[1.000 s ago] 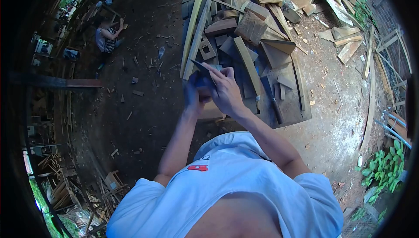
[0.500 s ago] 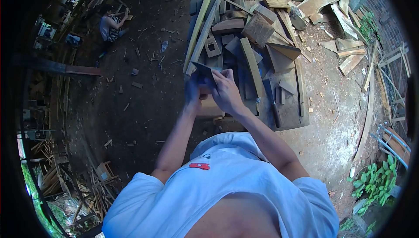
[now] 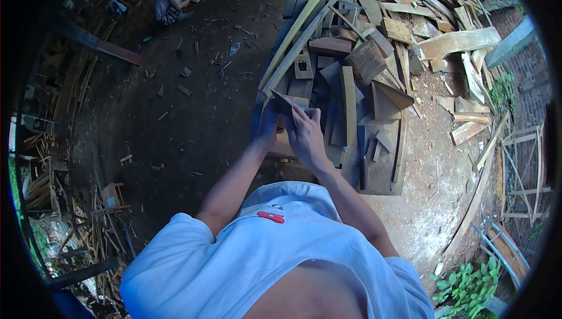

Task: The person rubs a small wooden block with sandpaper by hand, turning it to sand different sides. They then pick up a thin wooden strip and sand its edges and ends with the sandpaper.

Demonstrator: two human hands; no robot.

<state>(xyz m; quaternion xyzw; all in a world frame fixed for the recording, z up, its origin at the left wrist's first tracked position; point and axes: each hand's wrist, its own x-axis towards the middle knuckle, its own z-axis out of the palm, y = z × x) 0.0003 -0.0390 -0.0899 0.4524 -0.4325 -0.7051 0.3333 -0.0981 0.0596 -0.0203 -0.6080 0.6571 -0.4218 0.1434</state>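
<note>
Both of my hands meet over the near left corner of the low workbench (image 3: 383, 185). My right hand (image 3: 307, 140) is closed on a dark, flat, thin piece (image 3: 283, 103), its fingers bent along one edge. My left hand (image 3: 266, 126), in shadow and partly blurred, is closed against the same piece from the left. A bit of reddish wood shows between the palms; I cannot tell whether it is a separate part. Just beyond the hands, long wooden strips (image 3: 301, 38) run away along the bench's left side. A pale block lies beneath my wrists.
Wood offcuts (image 3: 366, 61) cover the bench, with a curved wooden bar (image 3: 349, 105) and a long dark-handled tool (image 3: 363, 170) on the right. Scrap boards (image 3: 459, 44) pile up at the far right. Another person (image 3: 171, 3) sits at the far left, holding wood. Chips litter the floor.
The view has shifted, so the bench and the other person appear moved. My hands stay together on the dark flat piece, which has tilted slightly.
</note>
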